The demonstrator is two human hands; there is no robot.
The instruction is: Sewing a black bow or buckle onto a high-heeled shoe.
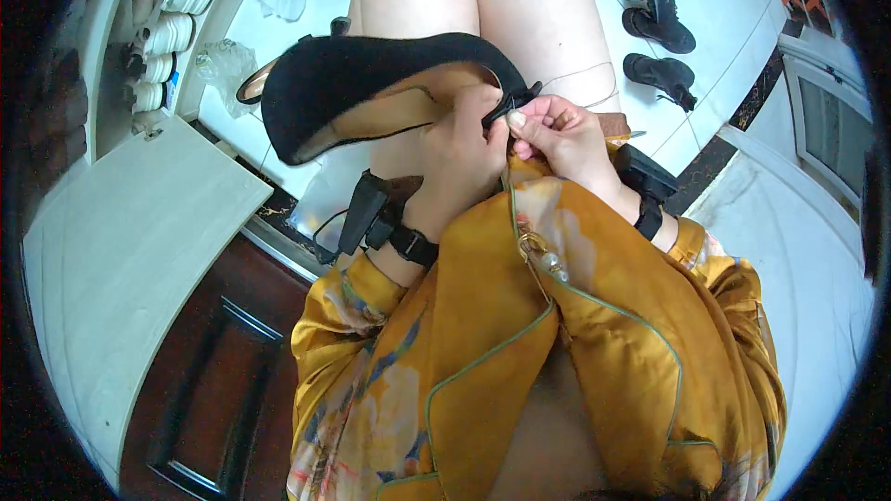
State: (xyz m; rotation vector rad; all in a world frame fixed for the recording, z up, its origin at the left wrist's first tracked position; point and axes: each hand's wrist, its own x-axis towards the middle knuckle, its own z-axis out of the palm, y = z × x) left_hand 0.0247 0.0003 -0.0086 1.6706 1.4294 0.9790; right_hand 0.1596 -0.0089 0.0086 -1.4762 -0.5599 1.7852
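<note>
A black suede high-heeled shoe with a tan lining lies across my lap, toe pointing left. My left hand grips its heel end from below. My right hand pinches a small black bow or strap at the back of the shoe between thumb and fingers. A thin thread loops over my thigh just beyond the right hand. Both wrists carry black bands, and yellow patterned sleeves cover my forearms.
A white cabinet top stands at the left, with a shelf of white shoes behind it. Several black sandals lie on the pale tiled floor at the upper right. A dark wooden door panel is at the lower left.
</note>
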